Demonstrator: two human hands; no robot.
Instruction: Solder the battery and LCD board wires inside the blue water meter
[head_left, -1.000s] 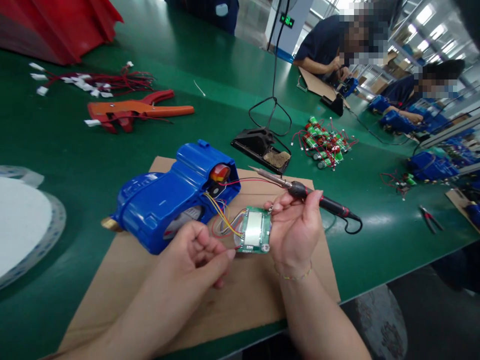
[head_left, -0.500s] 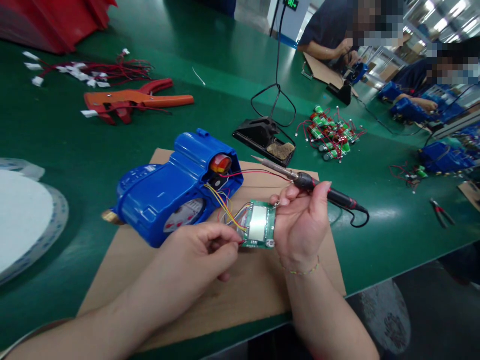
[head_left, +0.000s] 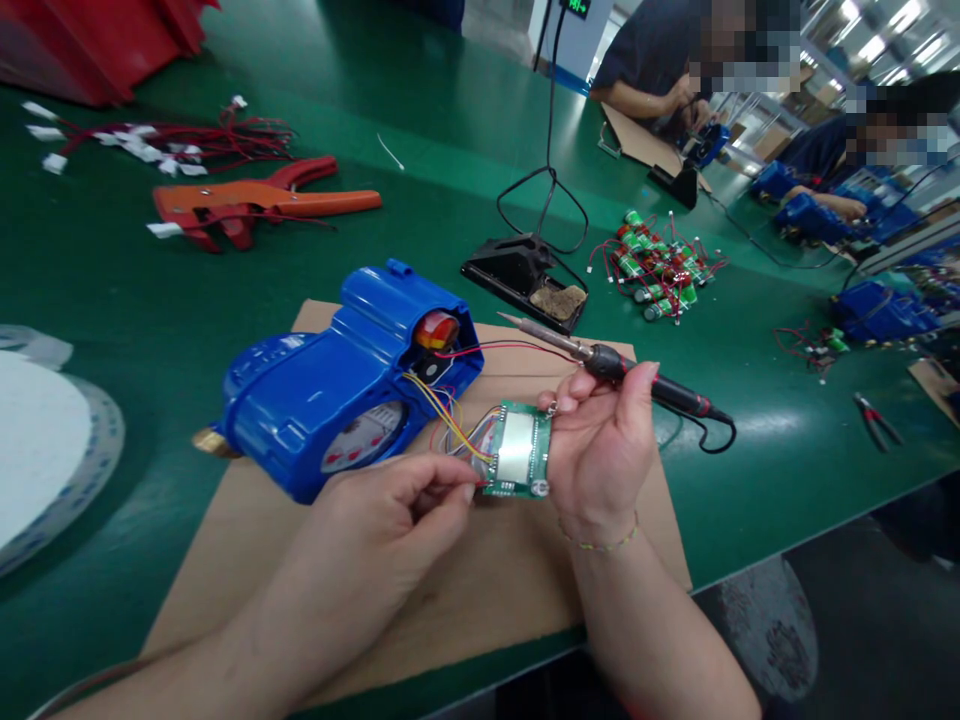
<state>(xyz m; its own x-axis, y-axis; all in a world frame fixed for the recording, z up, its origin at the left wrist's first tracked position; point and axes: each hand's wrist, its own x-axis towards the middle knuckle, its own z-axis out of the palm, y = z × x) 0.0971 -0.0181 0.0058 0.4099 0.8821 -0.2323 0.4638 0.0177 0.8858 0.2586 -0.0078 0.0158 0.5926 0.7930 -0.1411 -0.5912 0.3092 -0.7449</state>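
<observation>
Head view shows the circuit board (head_left: 517,450) between the two hands, above a cardboard sheet (head_left: 517,600) on the green counter (head_left: 420,225). The left hand (head_left: 397,510) pinches a thin red wire (head_left: 481,484) at the board's near-left corner. The right hand (head_left: 600,455) clamps a soldering iron (head_left: 611,364) under its thumb and lies against the board's right edge; whether it grips the board I cannot tell. The iron's tip points towards the blue meter housing (head_left: 322,385); if hot, a turn of that wrist could scorch the plastic or the red-and-black lead (head_left: 517,346) nearby. A tug on the board could strain the yellow wires (head_left: 444,408). The housing's open compartment holds an orange-red part (head_left: 436,330); the soldering stand (head_left: 517,265) carries a sponge (head_left: 559,301). The red bin's (head_left: 90,50) contents are out of sight.
</observation>
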